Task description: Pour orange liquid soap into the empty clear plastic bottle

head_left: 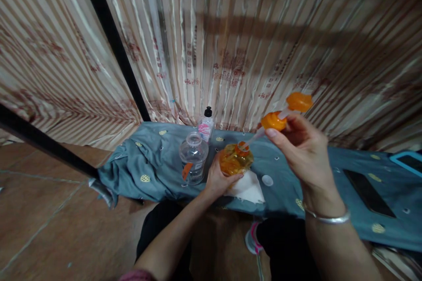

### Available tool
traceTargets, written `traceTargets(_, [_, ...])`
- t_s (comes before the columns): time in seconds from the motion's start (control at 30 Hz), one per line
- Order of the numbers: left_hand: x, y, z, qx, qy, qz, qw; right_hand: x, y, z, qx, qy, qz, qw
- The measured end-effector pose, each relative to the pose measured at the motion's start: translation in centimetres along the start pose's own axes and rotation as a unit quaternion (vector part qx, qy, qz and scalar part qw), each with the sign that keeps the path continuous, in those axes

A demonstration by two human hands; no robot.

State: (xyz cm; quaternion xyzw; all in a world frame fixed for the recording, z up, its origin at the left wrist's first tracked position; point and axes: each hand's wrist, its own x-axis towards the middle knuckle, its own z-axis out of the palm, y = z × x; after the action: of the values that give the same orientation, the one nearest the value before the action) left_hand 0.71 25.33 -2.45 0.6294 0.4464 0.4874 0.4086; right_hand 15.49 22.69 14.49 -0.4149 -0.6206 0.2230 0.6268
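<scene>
My left hand [219, 178] is wrapped round a transparent amber bottle [235, 161] with an open orange neck, tilted a little over the cloth. My right hand [301, 145] grips an orange pump top [274, 120] by its collar. The pump's pale tube slants down to the bottle's mouth, its end at or inside the neck. Left of the amber bottle stands a clear, uncapped bottle [194, 158] with an orange label. A white tissue [247, 186] lies under and beside the amber bottle. A small round white cap [267, 180] rests just right of it.
Behind the clear bottle stands a small bottle with a black cap [206, 125]. On the right, a dark phone [368, 193] and a blue-edged object [407, 161] lie on the green patterned cloth [277, 193]. A black pole [114, 44] and striped curtain [231, 52] rise behind.
</scene>
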Motion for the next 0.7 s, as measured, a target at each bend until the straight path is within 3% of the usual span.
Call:
traceTargets(0.23, [0.2, -0.3, 0.1, 0.018, 0.008, 0.014, 1.0, 1.2, -1.8, -0.1, -0.012, -0.004, -0.001, 1.0])
traceTargets(0.53, [0.3, -0.5, 0.2, 0.04, 0.01, 0.018, 0.999, 0.7, -1.5, -0.4, -0.021, 0.027, -0.02, 0.999])
traceTargets(0.7, [0.4, -0.5, 0.1, 0.036, 0.004, 0.026, 0.999, 0.6, -1.7, -1.0, -0.027, 0.028, 0.006, 0.999])
